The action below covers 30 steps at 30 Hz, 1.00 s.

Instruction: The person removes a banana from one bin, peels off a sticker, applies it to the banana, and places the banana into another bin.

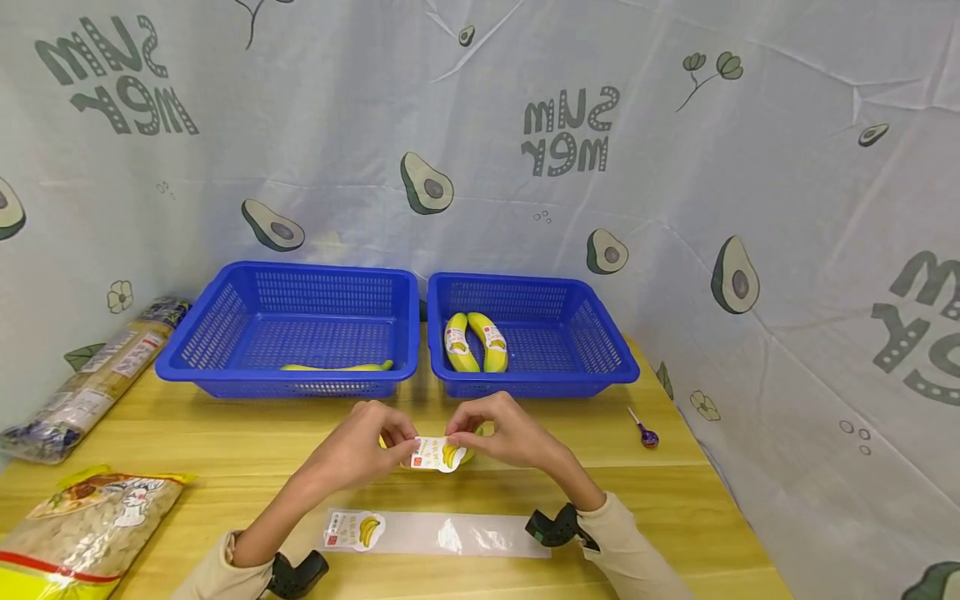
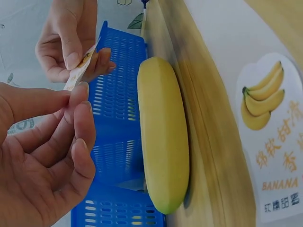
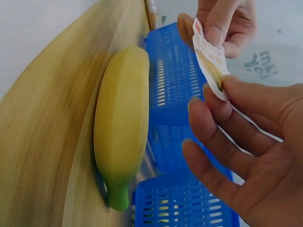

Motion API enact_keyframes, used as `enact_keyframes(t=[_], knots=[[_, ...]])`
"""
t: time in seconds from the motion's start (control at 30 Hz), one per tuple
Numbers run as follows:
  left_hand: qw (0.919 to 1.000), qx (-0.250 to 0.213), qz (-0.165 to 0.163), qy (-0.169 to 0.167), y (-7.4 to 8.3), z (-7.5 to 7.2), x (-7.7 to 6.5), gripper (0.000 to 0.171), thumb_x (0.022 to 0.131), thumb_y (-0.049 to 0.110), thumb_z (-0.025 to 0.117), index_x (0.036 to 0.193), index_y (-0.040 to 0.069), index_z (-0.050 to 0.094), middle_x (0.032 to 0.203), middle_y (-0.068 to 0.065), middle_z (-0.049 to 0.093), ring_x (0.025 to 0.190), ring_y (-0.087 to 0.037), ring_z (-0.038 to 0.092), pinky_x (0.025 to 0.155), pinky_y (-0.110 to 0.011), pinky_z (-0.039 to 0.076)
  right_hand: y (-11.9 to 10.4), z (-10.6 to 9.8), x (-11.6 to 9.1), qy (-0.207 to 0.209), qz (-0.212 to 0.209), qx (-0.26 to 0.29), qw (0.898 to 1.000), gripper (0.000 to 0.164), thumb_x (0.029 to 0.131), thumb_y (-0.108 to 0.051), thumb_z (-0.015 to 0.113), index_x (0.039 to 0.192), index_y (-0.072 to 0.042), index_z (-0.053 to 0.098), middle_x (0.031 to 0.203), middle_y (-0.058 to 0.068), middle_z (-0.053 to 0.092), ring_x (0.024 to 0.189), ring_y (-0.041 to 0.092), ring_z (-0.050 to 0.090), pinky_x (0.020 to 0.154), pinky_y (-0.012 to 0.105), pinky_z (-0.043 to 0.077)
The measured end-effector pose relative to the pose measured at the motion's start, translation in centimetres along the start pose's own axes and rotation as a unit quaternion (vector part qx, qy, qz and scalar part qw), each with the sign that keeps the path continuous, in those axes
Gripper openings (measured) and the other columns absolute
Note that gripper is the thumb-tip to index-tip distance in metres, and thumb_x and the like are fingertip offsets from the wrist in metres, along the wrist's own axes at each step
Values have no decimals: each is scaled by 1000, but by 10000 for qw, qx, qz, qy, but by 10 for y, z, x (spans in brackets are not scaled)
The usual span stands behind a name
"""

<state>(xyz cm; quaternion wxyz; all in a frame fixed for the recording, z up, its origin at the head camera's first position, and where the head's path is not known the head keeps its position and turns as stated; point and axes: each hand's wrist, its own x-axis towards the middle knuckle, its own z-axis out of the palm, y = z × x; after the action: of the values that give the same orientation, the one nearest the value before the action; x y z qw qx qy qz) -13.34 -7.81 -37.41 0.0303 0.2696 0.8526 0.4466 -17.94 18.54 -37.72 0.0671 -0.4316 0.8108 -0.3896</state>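
Observation:
Between my two hands is a white banana sticker (image 1: 437, 455) with a banana picture and lettering. My left hand (image 1: 363, 447) pinches one end of it between thumb and forefinger, and my right hand (image 1: 506, 431) pinches the other. Below the sticker, a yellow banana (image 2: 163, 137) lies on the table, mostly hidden by hands and sticker in the head view. The right wrist view shows its green stem (image 3: 118, 196). Nearer me lies a clear backing strip (image 1: 457, 535) with another banana sticker (image 1: 366, 531) at its left end.
Two blue baskets stand at the back. The left basket (image 1: 285, 387) holds a banana (image 1: 341, 367); the right basket (image 1: 525, 387) holds two stickered bananas (image 1: 495, 354). A lollipop (image 1: 648, 436) lies at right. Two packaged foods, a long pack (image 1: 97, 383) and a bag (image 1: 90, 525), lie at left.

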Motion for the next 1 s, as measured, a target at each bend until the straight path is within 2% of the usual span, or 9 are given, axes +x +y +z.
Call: enact_keyframes(t=[0.27,0.47,0.67,0.8,1.0], knots=[[9985,-204,-484,163,-8,6,2,15,95,0,77,81,5,78,67,4,71,60,-7,63,55,-23,53,5,4,1,265,405,-309,9984,4,97,-6,81,96,-2,82,90,4,80,79,2,67,77,29,63],[9962,-44,-778,376,-12,14,5,17,94,1,77,78,7,77,64,5,70,58,-8,63,55,-23,52,10,9,3,442,525,-461,9966,3,95,-3,82,92,-3,82,85,2,78,74,-1,61,69,25,60],[9924,126,-1080,583,-14,20,6,15,92,2,77,78,7,78,63,6,69,58,-8,64,57,-25,53,15,14,4,506,615,-443,9958,4,95,-1,82,91,-2,81,83,3,77,72,-2,59,67,27,60],[9890,230,-1293,676,-16,22,5,14,91,2,78,78,8,78,63,7,68,58,-9,63,58,-26,53,16,18,5,493,697,-453,9953,5,96,-1,81,91,0,80,82,4,77,71,-3,58,66,23,59],[9867,333,-1385,786,-20,26,4,15,90,2,80,76,9,78,63,7,68,59,-10,61,58,-28,52,16,24,7,595,727,-587,9938,4,94,1,81,90,-1,80,83,4,78,70,-3,59,66,19,57]])
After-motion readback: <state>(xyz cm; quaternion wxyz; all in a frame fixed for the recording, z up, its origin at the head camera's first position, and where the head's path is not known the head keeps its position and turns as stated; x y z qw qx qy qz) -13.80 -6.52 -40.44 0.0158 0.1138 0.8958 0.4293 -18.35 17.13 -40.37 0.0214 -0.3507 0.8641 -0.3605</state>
